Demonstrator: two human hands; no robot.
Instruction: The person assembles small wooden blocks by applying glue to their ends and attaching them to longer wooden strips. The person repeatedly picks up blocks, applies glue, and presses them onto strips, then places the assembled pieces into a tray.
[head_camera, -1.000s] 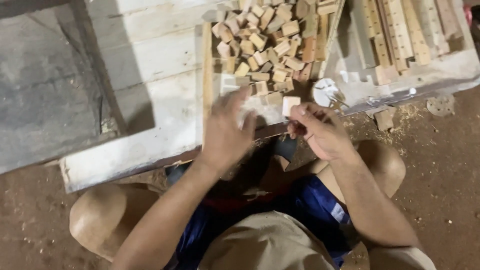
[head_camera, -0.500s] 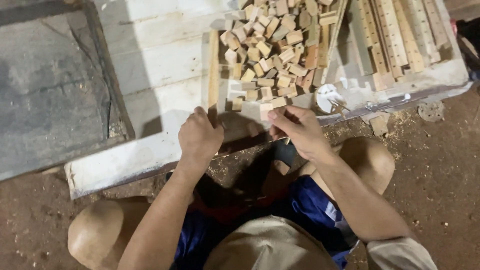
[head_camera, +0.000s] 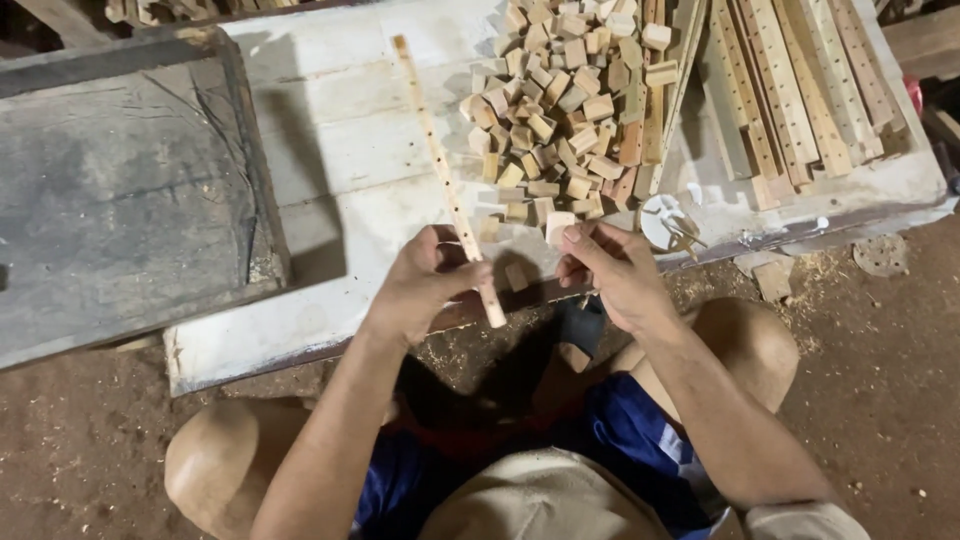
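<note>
We hold one long, thin wooden strip (head_camera: 446, 178) with a row of small holes, our left hand (head_camera: 425, 283) clenched around its near end so that it slants up and away over the white counter (head_camera: 340, 150). Just right of the strip, our right hand (head_camera: 612, 272) pinches one small wooden block (head_camera: 560, 226) in its fingers (head_camera: 585, 245). Beyond that hand lies one heap of blocks (head_camera: 560, 120), too many to count, and farther right of the strip one batch of drilled slats (head_camera: 790, 90).
</note>
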